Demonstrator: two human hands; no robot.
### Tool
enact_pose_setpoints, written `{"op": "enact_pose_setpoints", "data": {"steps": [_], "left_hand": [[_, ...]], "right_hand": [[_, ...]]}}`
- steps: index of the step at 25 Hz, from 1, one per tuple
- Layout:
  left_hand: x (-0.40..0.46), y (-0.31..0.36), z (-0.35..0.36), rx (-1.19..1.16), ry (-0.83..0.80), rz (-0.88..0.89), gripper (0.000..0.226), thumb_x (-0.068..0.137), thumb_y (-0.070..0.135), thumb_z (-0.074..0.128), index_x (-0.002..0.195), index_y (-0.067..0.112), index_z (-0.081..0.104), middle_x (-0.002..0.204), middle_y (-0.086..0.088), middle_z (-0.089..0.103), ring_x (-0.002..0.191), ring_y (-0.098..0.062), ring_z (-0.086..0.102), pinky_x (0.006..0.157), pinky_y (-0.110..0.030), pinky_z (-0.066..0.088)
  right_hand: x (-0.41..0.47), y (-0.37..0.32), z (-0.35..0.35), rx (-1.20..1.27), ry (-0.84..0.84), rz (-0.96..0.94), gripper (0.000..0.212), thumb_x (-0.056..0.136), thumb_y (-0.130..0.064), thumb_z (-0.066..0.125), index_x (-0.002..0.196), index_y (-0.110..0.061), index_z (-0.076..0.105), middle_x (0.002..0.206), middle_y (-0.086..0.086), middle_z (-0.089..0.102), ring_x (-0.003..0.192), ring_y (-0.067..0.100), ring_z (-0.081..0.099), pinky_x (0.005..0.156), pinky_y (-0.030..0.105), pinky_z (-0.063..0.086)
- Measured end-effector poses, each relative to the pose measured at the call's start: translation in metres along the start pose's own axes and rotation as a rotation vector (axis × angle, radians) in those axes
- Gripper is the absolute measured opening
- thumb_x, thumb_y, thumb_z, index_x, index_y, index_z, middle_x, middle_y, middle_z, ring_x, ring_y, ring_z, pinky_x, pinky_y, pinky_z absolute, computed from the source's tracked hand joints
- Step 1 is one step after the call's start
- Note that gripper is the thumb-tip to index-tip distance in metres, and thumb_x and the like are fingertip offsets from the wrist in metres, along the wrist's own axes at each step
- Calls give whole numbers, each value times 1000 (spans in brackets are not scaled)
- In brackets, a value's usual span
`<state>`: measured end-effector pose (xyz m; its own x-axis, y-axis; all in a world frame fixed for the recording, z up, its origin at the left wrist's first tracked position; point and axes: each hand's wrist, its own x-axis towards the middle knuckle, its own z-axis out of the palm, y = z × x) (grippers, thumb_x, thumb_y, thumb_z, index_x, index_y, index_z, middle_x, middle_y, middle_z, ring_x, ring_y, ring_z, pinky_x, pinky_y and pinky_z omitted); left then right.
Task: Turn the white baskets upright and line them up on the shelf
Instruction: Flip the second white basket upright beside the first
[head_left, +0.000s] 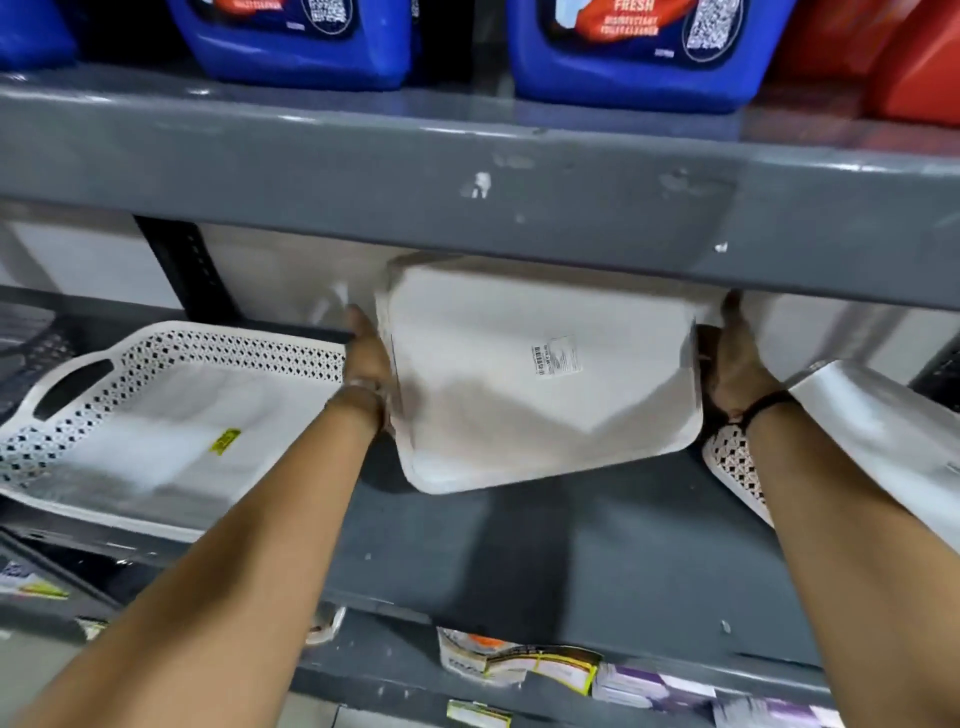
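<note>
A white basket (524, 415) hangs tilted above the grey shelf (545, 551), its flat bottom with a barcode sticker turned toward me. My left hand (370, 358) grips its left side and my right hand (732, 364) grips its right side. At the left a second white basket (171, 358) stands upright on the shelf, with perforated walls, a handle slot and a yellow sticker inside. At the right a third white basket (883, 441) lies overturned or tipped, its perforated wall showing behind my right forearm.
The grey upper shelf (467, 171) overhangs close above the held basket and carries blue detergent jugs (634, 57) and a red container (914, 67). A black upright post (192, 270) stands behind the left basket. Price labels (545, 665) hang on the lower shelf's front edge.
</note>
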<state>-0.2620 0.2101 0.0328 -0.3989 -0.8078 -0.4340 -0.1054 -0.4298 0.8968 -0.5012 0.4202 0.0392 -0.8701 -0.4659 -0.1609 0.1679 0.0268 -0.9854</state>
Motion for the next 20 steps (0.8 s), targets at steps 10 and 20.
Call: {"op": "enact_pose_setpoints", "data": {"steps": [10, 20], "left_hand": [[14, 4, -43, 639, -165, -47, 32, 95, 3, 40, 65, 4, 50, 28, 0, 59, 38, -13, 62, 34, -17, 45], [-7, -13, -46, 1576, -159, 44, 10, 84, 5, 58, 88, 2, 67, 74, -10, 71, 59, -19, 64, 40, -20, 48]], "right_hand": [[-74, 15, -44, -650, -164, 267, 18, 82, 9, 59, 66, 2, 55, 53, 12, 60, 46, 17, 58, 44, 20, 51], [-102, 55, -38, -835, -40, 237, 19, 86, -7, 62, 101, 4, 62, 103, 24, 66, 97, 35, 66, 84, 40, 56]]}}
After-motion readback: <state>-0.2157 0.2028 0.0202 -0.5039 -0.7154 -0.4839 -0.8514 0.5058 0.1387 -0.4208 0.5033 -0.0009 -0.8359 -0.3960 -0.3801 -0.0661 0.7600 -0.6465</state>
